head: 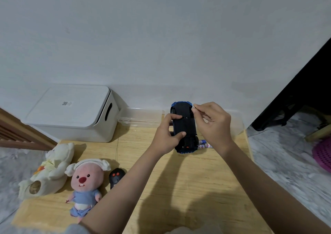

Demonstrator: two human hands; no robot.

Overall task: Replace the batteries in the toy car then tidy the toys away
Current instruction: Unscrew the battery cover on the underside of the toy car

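The blue toy car (185, 126) is held upside down above the mat, its black underside facing me. My left hand (167, 135) grips its left side, thumb and fingers curled round the body. My right hand (213, 124) is at the car's far right corner, its fingertips pinched together by the wheel; whether they hold something small I cannot tell. Blue-and-white batteries (204, 145) lie on the mat just right of the car's near end.
A white lidded storage box (71, 115) stands against the wall at back left, a clear plastic lid (141, 118) beside it. A cream plush bear (48, 171), a pink plush (86, 183) and a black remote (116, 177) lie on the wooden mat (179, 189). A pink basket (322, 155) sits far right.
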